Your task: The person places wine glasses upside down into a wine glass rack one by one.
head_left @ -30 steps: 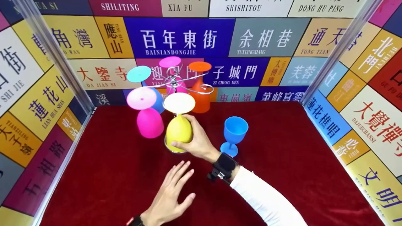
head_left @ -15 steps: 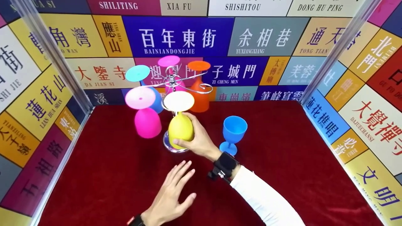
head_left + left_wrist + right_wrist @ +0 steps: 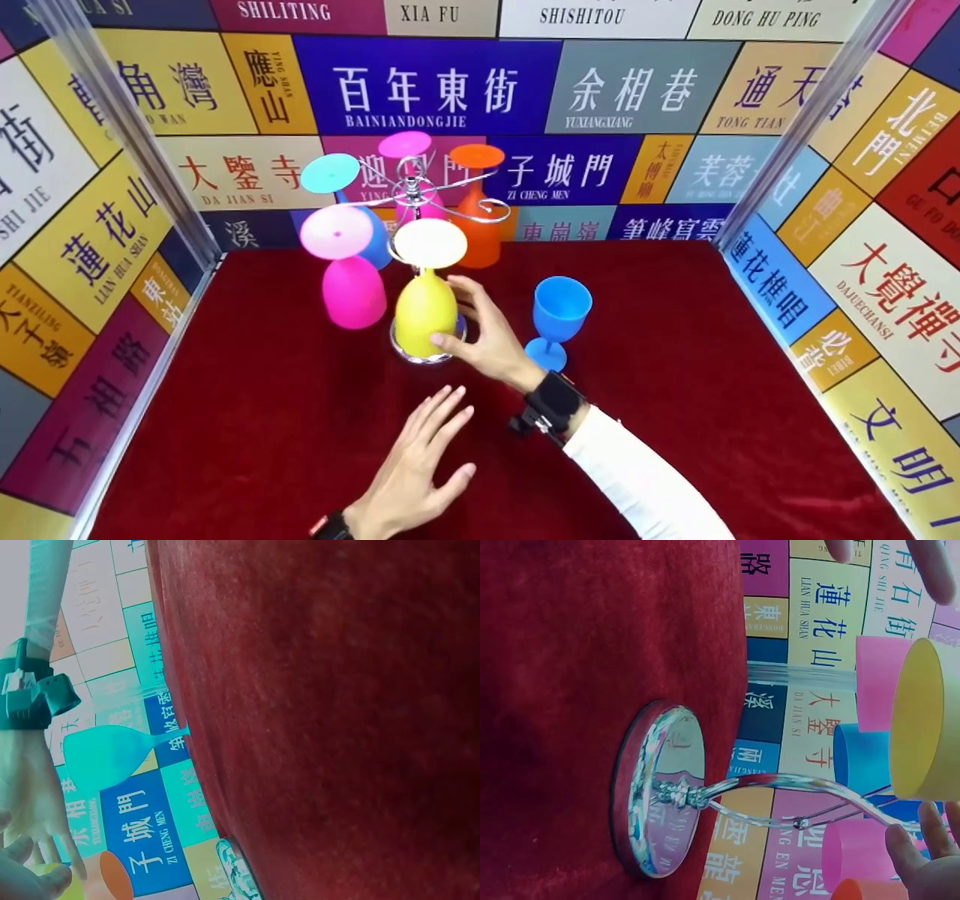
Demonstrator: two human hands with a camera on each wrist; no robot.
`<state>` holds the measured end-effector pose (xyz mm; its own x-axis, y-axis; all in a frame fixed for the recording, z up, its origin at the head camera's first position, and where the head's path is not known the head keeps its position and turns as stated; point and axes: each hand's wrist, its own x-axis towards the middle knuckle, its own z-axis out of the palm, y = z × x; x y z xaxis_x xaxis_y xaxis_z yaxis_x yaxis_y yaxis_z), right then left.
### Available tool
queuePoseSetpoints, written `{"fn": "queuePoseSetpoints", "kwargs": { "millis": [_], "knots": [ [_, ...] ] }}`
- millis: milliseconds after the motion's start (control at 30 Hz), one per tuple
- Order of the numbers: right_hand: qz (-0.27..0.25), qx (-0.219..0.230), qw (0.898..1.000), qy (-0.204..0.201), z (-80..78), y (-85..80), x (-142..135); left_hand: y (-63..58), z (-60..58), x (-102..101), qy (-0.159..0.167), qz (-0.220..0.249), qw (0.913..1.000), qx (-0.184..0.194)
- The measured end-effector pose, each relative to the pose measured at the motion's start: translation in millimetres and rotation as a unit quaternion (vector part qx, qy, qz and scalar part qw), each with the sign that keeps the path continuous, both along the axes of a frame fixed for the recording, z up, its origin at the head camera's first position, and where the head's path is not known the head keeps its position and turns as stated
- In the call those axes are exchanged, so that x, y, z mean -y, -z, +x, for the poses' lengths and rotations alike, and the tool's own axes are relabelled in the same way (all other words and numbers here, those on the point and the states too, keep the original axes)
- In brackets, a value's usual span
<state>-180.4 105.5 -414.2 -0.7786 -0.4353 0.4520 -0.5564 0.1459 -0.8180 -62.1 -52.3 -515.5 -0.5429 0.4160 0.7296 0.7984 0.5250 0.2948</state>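
A yellow goblet (image 3: 424, 307) hangs upside down by its foot from a chrome goblet rack (image 3: 495, 214). My right hand (image 3: 491, 341) is at the goblet's right side, fingers loosely bent and spread away from it, thumb overlapping the cup's lower edge in the head view. The right wrist view shows the yellow cup (image 3: 919, 720) above the rack's round mirrored base (image 3: 682, 742). Lower down, my left hand (image 3: 409, 472) hovers in front of the rack with fingers extended and holds nothing. A blue goblet (image 3: 561, 307) stands upright to the right of my right hand.
Other goblets hang inverted on the rack: a pink one (image 3: 354, 292) at front left, a blue one (image 3: 330, 174) behind it, another pink one (image 3: 405, 144) at the back and an orange one (image 3: 478, 232). Sign-printed panels surround the red cloth (image 3: 675, 420).
My right hand has loosened from the yellow goblet and shifted slightly right. The goblet has swung a little left and hangs over the base. My left hand has barely moved.
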Motion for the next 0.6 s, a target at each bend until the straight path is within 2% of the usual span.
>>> {"fn": "queuePoseSetpoints", "kwargs": {
  "millis": [200,367,500,600],
  "knots": [
    [0.006,-0.035,0.999,0.009,5.4,6.2,-17.6,-5.3,-7.6,-4.8,-0.011,-0.027,0.9995,0.015],
    [0.003,-0.081,0.996,0.027,10.6,5.9,-35.0,-9.9,-17.9,-10.8,-0.018,-0.054,0.9979,0.030],
    [-0.001,-0.110,0.993,0.046,15.0,6.8,-50.5,-14.8,-26.7,-16.9,-0.015,-0.056,0.9979,0.029],
    [-0.003,-0.112,0.992,0.061,19.5,10.4,-62.3,-18.5,-32.5,-21.6,-0.010,-0.056,0.9979,0.030]
  ]
}}
